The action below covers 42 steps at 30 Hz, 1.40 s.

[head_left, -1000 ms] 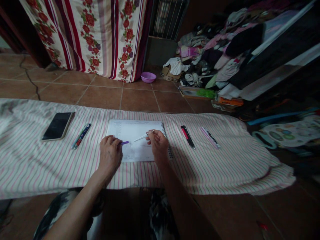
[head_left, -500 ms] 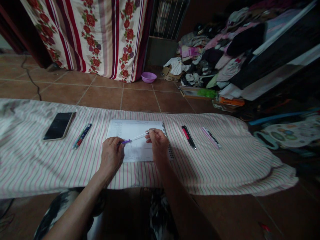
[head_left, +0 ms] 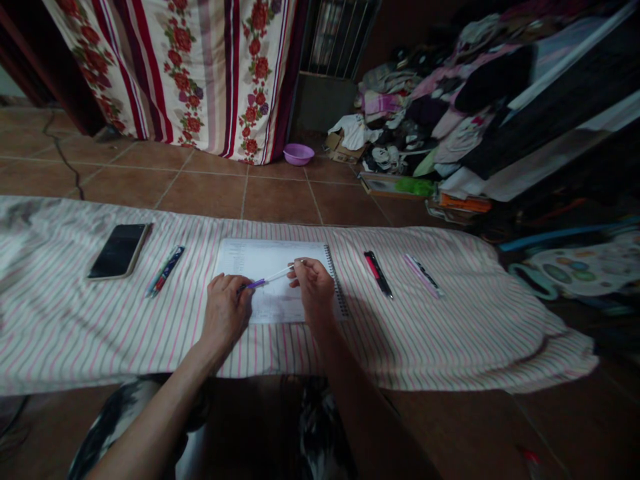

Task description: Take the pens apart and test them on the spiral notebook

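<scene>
Over the open spiral notebook [head_left: 280, 310], my left hand [head_left: 227, 307] is closed around a purple pen barrel [head_left: 257, 284]. My right hand [head_left: 314, 283] pinches the far end of a thin whitish pen refill [head_left: 278, 273]. The refill's other end meets the barrel, so the two form one slanting line between my hands. How far it sits inside the barrel is hidden. Right of the notebook lie a black and red pen [head_left: 378, 275] and a pair of slim pens [head_left: 423, 275], one pinkish. Several coloured pens [head_left: 165, 272] lie together on the left.
A phone [head_left: 120, 251] lies at the left on the striped cloth [head_left: 450, 333] covering the low table. Beyond it are a tiled floor, a purple basin [head_left: 299, 155], a floral curtain [head_left: 215, 80] and a heap of clothes [head_left: 425, 113].
My hands have drawn slightly closer together, the left shifting right and the right shifting left. Less of the refill shows between them.
</scene>
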Motion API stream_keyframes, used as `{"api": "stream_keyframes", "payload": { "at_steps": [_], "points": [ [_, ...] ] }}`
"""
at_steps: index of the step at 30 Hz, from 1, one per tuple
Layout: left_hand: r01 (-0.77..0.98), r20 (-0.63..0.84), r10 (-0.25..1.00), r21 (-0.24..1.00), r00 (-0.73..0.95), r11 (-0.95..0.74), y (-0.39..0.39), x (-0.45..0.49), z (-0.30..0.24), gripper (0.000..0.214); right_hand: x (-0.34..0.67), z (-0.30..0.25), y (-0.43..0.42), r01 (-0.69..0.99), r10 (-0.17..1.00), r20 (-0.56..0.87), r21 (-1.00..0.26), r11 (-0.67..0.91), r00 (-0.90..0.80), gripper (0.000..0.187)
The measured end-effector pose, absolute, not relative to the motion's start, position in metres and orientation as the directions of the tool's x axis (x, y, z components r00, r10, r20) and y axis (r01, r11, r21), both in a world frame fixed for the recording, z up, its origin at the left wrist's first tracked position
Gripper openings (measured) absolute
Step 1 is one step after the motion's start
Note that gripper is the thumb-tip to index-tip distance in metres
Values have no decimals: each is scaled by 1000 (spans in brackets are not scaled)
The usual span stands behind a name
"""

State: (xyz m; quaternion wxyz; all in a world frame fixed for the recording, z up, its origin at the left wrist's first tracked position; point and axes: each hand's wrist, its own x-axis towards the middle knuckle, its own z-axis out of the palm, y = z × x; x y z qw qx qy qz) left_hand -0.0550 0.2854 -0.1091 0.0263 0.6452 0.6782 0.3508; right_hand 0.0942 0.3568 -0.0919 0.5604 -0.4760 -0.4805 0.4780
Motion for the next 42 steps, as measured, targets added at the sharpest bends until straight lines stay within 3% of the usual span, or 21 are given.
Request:
{"api": "stream_keyframes", "payload": {
  "at_steps": [28, 42],
  "points": [
    [868, 441, 887, 485, -138, -106, 284, -54, -109, 17, 88, -103, 351, 21, 993, 54, -998, 57, -105, 23],
    [853, 434, 888, 512, -154, -102, 284, -53, -109, 18, 87, -95, 350, -49, 999, 4, -999, 2, -49, 23]
  ]
}}
